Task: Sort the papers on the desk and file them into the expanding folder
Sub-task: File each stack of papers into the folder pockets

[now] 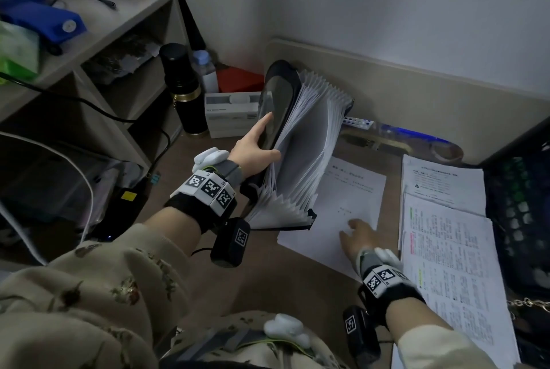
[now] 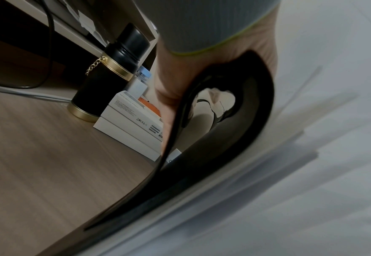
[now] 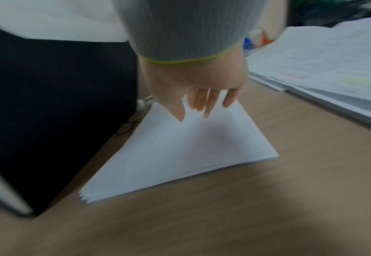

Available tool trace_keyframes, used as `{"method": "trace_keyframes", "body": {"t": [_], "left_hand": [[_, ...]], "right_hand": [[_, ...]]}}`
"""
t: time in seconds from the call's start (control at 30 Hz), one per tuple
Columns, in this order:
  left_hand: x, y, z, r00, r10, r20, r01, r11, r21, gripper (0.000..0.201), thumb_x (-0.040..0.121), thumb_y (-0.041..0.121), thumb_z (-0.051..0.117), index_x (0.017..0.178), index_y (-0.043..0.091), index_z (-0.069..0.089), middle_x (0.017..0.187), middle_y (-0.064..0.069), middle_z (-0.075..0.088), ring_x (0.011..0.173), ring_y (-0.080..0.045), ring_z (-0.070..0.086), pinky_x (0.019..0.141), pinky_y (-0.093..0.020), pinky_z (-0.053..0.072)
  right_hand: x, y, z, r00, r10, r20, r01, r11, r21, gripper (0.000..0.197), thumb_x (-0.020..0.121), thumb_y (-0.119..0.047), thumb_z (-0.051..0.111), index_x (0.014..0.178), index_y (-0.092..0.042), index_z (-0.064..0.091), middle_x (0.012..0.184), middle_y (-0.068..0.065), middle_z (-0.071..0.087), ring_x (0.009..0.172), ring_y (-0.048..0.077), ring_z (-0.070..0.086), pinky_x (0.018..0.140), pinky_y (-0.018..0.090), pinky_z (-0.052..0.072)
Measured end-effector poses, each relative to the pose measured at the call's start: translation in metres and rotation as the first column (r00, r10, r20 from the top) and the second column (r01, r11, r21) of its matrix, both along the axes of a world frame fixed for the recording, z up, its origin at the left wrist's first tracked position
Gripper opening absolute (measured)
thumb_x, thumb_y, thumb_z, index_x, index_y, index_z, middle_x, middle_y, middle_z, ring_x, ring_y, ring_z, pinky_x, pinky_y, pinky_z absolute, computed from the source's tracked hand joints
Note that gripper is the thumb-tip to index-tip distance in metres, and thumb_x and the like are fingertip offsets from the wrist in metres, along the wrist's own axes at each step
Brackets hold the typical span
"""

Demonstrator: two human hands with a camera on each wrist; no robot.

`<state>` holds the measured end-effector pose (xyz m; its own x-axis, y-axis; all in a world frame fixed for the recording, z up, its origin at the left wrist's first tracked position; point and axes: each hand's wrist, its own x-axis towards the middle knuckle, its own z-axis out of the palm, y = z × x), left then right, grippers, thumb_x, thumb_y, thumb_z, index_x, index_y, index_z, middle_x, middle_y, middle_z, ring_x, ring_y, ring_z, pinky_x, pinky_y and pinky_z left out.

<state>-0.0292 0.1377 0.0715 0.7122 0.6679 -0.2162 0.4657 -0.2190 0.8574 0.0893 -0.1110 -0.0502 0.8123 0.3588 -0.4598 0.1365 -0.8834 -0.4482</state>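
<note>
A black expanding folder [image 1: 306,142] stands tilted on the desk, its white pleats fanned open and sheets in its pockets. My left hand [image 1: 259,145] grips its black front cover [image 2: 234,138], fingers on the outer face and thumb on the paper side, bending the cover back. A thin stack of white papers [image 1: 351,190] lies flat just right of the folder. Over it my right hand [image 1: 355,234] has straight fingers, and in the right wrist view the fingertips [image 3: 208,110] touch the stack [image 3: 180,147]. It holds nothing.
Two thicker stacks of printed papers [image 1: 446,237] lie at the right, beside a dark keyboard [image 1: 518,205]. A black flask [image 1: 184,91] and a white box [image 1: 230,114] stand behind the folder, against a shelf unit [image 1: 119,41]. A tape roll [image 1: 446,151] lies by the wall.
</note>
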Motion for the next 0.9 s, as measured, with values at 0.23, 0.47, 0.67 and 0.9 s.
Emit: {"method": "trace_keyframes", "body": {"t": [0.23, 0.47, 0.67, 0.9], "left_hand": [[0.000, 0.002, 0.000, 1.000, -0.005, 0.024, 0.005, 1.000, -0.002, 0.088, 0.078, 0.015, 0.067, 0.147, 0.049, 0.023, 0.154, 0.009, 0.033, 0.141, -0.018, 0.031, 0.102, -0.025, 0.032], [0.000, 0.001, 0.000, 1.000, 0.001, 0.024, -0.001, 1.000, -0.004, 0.089, 0.078, 0.016, 0.067, 0.147, 0.049, 0.023, 0.154, 0.008, 0.032, 0.141, -0.019, 0.032, 0.102, -0.025, 0.032], [0.001, 0.000, -0.001, 1.000, 0.014, 0.025, -0.014, 1.000, -0.015, 0.089, 0.077, 0.016, 0.067, 0.146, 0.051, 0.023, 0.154, 0.007, 0.033, 0.140, -0.020, 0.033, 0.102, -0.026, 0.033], [0.001, 0.001, 0.000, 0.999, 0.023, 0.031, -0.022, 0.999, -0.035, 0.089, 0.077, 0.015, 0.067, 0.146, 0.050, 0.024, 0.154, 0.006, 0.034, 0.139, -0.019, 0.034, 0.105, -0.026, 0.033]], "right_hand": [[-0.001, -0.024, -0.011, 0.973, -0.229, 0.027, 0.228, 0.944, -0.239, 0.109, 0.065, -0.058, 0.075, 0.144, -0.002, 0.025, 0.144, 0.018, 0.042, 0.132, 0.035, 0.041, 0.108, 0.041, 0.036], [0.006, -0.026, -0.017, 0.926, -0.323, -0.195, 0.315, 0.947, -0.068, 0.072, 0.071, -0.035, 0.079, 0.130, -0.003, 0.052, 0.129, 0.011, 0.059, 0.116, 0.030, 0.057, 0.103, 0.034, 0.043], [0.001, -0.010, 0.001, 0.875, -0.349, -0.336, 0.408, 0.905, 0.123, 0.052, 0.091, -0.016, 0.058, 0.137, 0.004, 0.042, 0.142, 0.018, 0.044, 0.131, 0.035, 0.041, 0.110, 0.034, 0.030], [-0.011, 0.008, 0.010, 0.873, -0.325, -0.364, 0.401, 0.903, 0.155, 0.048, 0.099, -0.030, 0.040, 0.127, 0.007, 0.052, 0.135, 0.022, 0.052, 0.124, 0.037, 0.049, 0.106, 0.039, 0.036]]}}
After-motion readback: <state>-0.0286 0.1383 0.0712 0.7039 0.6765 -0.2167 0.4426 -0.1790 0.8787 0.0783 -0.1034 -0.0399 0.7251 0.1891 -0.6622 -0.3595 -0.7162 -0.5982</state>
